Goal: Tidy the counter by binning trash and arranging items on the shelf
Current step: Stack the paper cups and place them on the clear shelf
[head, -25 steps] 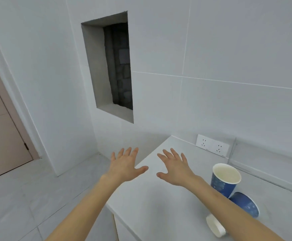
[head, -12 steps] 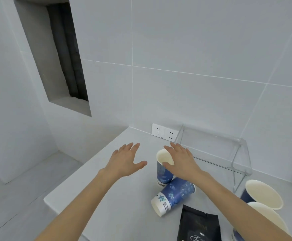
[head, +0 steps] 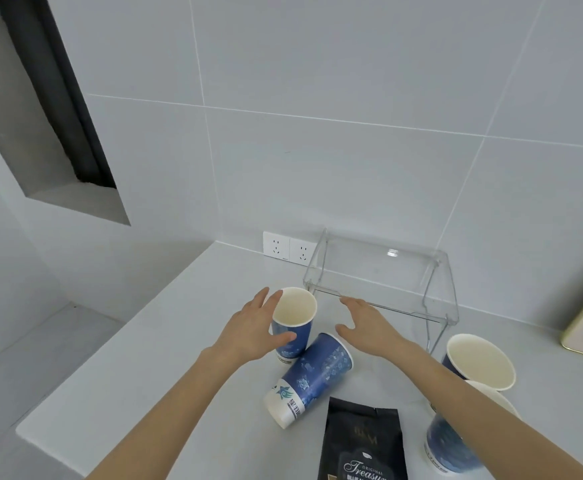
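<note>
Reaching at frame centre, the left hand (head: 248,332) curls loosely around the upright blue cup (head: 292,323) on the bench (head: 144,368), thumb touching. A tipped cup (head: 309,379) lies beside it. The right hand (head: 369,327) hovers spread, empty, before the clear shelf (head: 383,282).

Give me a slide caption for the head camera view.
Left hand reaches an upright blue cup; right hand hovers nearby.

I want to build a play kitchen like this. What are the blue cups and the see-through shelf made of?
The blue cups, like the upright one, look like paper: matte printed outside, plain cream inside, thin rolled rim. The shelf looks like clear hard plastic, maybe acrylic: you can see the wall through it and light glints off its edges. Glass can't be ruled out.
</note>
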The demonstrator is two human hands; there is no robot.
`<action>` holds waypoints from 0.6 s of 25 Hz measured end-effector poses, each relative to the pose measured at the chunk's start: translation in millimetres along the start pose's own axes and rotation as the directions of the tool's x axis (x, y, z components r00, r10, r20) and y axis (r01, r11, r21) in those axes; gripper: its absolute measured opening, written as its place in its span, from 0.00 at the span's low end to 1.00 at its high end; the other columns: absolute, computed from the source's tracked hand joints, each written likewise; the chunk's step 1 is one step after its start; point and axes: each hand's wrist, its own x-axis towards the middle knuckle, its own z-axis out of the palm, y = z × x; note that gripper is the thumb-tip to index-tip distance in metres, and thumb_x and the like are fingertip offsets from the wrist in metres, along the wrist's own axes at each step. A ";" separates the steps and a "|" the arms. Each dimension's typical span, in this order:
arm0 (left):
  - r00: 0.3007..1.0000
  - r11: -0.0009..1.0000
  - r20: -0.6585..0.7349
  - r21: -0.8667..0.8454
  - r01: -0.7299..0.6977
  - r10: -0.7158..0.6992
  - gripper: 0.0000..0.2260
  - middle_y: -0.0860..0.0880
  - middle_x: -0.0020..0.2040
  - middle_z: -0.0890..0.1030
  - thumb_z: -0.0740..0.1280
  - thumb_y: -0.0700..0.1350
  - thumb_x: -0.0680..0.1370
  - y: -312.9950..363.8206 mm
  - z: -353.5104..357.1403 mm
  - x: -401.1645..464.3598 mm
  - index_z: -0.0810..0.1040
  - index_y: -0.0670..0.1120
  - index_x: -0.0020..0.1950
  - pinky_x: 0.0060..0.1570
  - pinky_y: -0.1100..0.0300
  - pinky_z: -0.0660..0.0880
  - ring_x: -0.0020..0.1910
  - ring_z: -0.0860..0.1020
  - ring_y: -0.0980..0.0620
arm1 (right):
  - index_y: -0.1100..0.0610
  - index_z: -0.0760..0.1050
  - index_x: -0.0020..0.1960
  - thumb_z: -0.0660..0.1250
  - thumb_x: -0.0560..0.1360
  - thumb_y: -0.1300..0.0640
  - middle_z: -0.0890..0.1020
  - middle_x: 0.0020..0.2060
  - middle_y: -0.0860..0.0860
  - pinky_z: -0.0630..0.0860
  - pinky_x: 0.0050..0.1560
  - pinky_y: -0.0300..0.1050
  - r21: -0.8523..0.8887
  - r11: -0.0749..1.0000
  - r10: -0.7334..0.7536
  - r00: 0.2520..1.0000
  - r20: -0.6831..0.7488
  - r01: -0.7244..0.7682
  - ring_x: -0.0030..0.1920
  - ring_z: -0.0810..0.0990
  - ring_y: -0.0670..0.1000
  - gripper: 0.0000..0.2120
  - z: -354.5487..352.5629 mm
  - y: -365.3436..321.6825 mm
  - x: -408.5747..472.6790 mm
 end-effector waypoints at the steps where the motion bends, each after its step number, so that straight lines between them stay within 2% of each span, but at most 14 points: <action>1: 1.000 1.000 0.015 -0.005 -0.007 0.007 0.35 0.48 0.78 0.48 0.64 0.56 0.74 0.5 3.3 4.1 0.49 0.51 0.74 0.68 0.52 0.64 0.73 0.60 0.46 | 0.59 0.53 0.73 0.59 0.77 0.55 0.60 0.74 0.56 0.59 0.73 0.48 0.020 0.999 0.034 0.999 0.023 -0.035 0.73 0.60 0.56 0.28 3.2 5.6 2.8; 5: 0.999 0.994 0.041 -0.106 0.002 0.003 0.41 0.47 0.78 0.46 0.67 0.56 0.72 -2.6 15.8 23.2 0.45 0.49 0.75 0.68 0.50 0.64 0.74 0.58 0.44 | 0.60 0.53 0.73 0.58 0.78 0.55 0.63 0.73 0.58 0.61 0.70 0.45 0.060 0.983 0.163 0.975 0.152 -0.174 0.72 0.62 0.57 0.27 21.1 20.6 12.3; 8: 0.999 0.981 0.029 -0.192 0.029 -0.024 0.43 0.46 0.77 0.48 0.68 0.56 0.71 -4.7 25.7 36.5 0.43 0.46 0.74 0.67 0.49 0.65 0.73 0.59 0.44 | 0.61 0.56 0.72 0.59 0.78 0.54 0.65 0.71 0.58 0.64 0.67 0.43 0.109 0.961 0.228 0.953 0.200 -0.253 0.70 0.65 0.57 0.26 40.6 25.6 19.1; 10: 0.999 0.972 -0.009 -0.231 0.041 -0.044 0.43 0.46 0.76 0.53 0.68 0.56 0.71 -5.5 30.3 43.5 0.45 0.44 0.74 0.65 0.49 0.67 0.71 0.63 0.44 | 0.62 0.63 0.69 0.60 0.77 0.55 0.70 0.68 0.59 0.68 0.61 0.43 0.156 0.941 0.272 0.945 0.180 -0.301 0.67 0.69 0.57 0.23 50.7 24.8 24.0; 12: 0.998 0.969 -0.030 -0.242 0.048 -0.057 0.41 0.47 0.75 0.55 0.69 0.56 0.70 -7.7 32.6 48.2 0.49 0.44 0.74 0.63 0.49 0.69 0.68 0.67 0.43 | 0.64 0.71 0.61 0.60 0.77 0.56 0.76 0.61 0.60 0.68 0.49 0.40 0.189 0.932 0.289 0.949 0.129 -0.310 0.59 0.74 0.57 0.16 56.0 23.6 26.3; 15: 0.998 0.965 -0.032 -0.259 0.045 -0.055 0.40 0.47 0.74 0.58 0.70 0.55 0.69 -12.0 31.0 53.4 0.52 0.44 0.73 0.62 0.49 0.69 0.67 0.68 0.43 | 0.64 0.75 0.55 0.59 0.76 0.60 0.80 0.56 0.62 0.64 0.44 0.37 0.213 0.933 0.281 0.957 0.077 -0.291 0.53 0.77 0.58 0.12 54.2 22.1 30.3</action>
